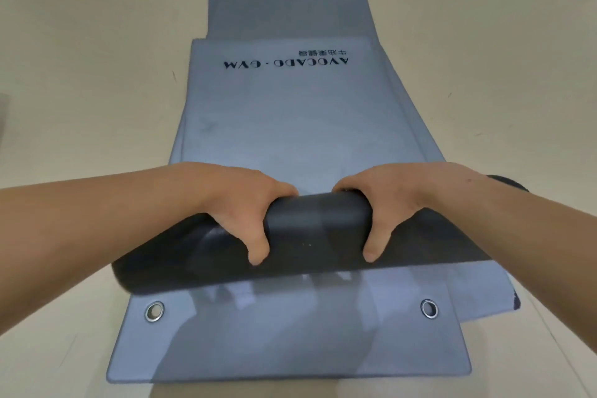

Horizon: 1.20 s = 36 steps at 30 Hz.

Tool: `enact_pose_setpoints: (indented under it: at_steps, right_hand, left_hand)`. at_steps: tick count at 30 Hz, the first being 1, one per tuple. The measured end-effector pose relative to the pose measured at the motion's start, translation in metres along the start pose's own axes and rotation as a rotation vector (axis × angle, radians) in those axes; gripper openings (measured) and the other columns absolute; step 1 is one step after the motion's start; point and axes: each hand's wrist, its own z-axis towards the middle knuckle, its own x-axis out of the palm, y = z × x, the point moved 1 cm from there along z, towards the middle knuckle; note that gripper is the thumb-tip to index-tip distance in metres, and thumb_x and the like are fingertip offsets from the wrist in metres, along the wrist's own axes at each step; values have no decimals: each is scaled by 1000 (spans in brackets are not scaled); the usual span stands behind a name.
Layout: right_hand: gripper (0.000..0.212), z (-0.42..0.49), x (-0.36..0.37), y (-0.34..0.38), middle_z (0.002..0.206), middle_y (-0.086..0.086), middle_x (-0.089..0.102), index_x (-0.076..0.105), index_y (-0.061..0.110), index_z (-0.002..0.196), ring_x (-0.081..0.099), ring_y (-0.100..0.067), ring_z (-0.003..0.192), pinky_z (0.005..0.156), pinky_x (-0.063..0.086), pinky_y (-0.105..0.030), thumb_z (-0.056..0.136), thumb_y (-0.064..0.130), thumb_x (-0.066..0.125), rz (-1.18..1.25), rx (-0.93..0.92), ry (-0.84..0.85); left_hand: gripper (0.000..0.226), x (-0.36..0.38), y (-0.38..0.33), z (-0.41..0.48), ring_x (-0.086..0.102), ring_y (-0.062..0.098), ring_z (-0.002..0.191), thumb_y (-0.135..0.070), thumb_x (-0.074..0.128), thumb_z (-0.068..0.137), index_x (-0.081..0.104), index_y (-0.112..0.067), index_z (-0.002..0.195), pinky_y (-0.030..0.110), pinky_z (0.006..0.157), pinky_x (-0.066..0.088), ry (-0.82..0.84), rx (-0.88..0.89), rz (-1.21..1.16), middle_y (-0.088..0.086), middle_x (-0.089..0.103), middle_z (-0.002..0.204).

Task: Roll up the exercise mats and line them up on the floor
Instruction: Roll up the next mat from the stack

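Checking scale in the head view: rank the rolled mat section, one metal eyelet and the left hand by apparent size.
1. rolled mat section
2. left hand
3. metal eyelet
Nearness to the camera inflates all three.

Both my hands are gripping the dark roll (318, 229) of the top mat (284, 126). My left hand (239, 207) is wrapping over the roll left of centre, my right hand (387, 203) right of centre, thumbs pointing back toward me, fingers curling over the far side. The unrolled grey part is stretching away beyond my hands, "AVOCADO · GYM" print upside down to me. More flat mats are lying stacked underneath; the lower mat (290, 342) is sticking out nearer me than my hands, showing two metal eyelets (154, 311). Everything is sitting on a beige floor (80, 74).
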Motion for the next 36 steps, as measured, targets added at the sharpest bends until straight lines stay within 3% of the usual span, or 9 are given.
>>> enact_pose_setpoints:
  at_steps: [2, 5, 10, 14, 19, 22, 26, 32, 36]
  right_hand:
    - [113, 0, 3, -2, 131, 24, 56, 46, 55, 138, 60, -14, 123, 104, 52, -42, 39, 60, 100, 85, -6, 89]
    - [124, -1, -3, 3, 147, 15, 42, 33, 49, 153, 50, -19, 134, 105, 47, -45, 47, 66, 96, 27, -2, -112]
    - [70, -1, -12, 35, 133, 0, 53, 41, 36, 146, 57, -27, 117, 86, 52, -43, 86, 53, 74, -234, 8, -470]
    - [135, 8, 2, 62, 149, -14, 42, 18, 21, 161, 49, -36, 131, 93, 49, -46, 58, 78, 84, -315, 70, -105]
    - [162, 32, 0, 64, 165, -19, 20, -7, 22, 164, 28, -40, 150, 110, 41, -52, 46, 78, 89, -390, 138, -144]
    - [156, 42, -13, 56, 155, -8, 35, 2, 29, 163, 43, -33, 139, 102, 46, -48, 43, 78, 89, -382, 98, -199]
    - [145, 43, -25, 53, 163, 0, 16, 13, 43, 162, 30, -29, 148, 96, 49, -49, 44, 68, 94, -264, 38, -267]
    - [108, 36, -3, 54, 146, 2, 39, 28, 40, 157, 44, -25, 133, 95, 51, -44, 67, 65, 84, -288, 1, -438]
    - [135, 36, 16, 60, 153, -7, 31, 8, 30, 162, 36, -32, 139, 103, 47, -50, 58, 75, 81, -371, 50, -467]
  left_hand:
    - [78, 8, 6, 3, 72, 10, 102, -36, 98, 57, 58, -51, 122, 39, 93, 61, 140, -10, -156, -20, 74, 108]
    - [78, 12, 27, 10, 75, 14, 105, -24, 99, 64, 61, -48, 128, 40, 96, 61, 165, -56, -348, -16, 76, 116]
    - [104, -14, 78, 10, 58, 23, 128, -67, 86, 72, 41, -31, 158, 43, 111, 46, -248, -262, -177, -4, 54, 149]
    - [78, -6, 80, 2, 57, 26, 130, -72, 66, 87, 52, -25, 148, 44, 102, 52, -552, -374, 54, 0, 55, 146]
    - [71, 23, 27, -16, 57, 23, 109, -80, 56, 82, 57, -30, 133, 41, 87, 53, -563, -108, 292, -4, 57, 123]
    - [118, 50, 12, -16, 45, 31, 129, -87, 65, 66, 27, -22, 157, 47, 99, 50, -415, -157, 388, 7, 41, 148]
    - [154, 72, 21, 0, 5, 44, 157, -82, 76, 64, -21, -12, 162, 61, 123, 24, -405, -244, 414, 20, -7, 172]
    - [146, 71, 24, 24, 26, 44, 143, -79, 75, 65, -8, -8, 161, 61, 109, 36, -472, -320, 459, 22, 19, 159]
    - [127, 48, 31, 25, 48, 31, 116, -75, 75, 56, 19, -15, 153, 49, 90, 48, -508, -250, 430, 9, 44, 133]
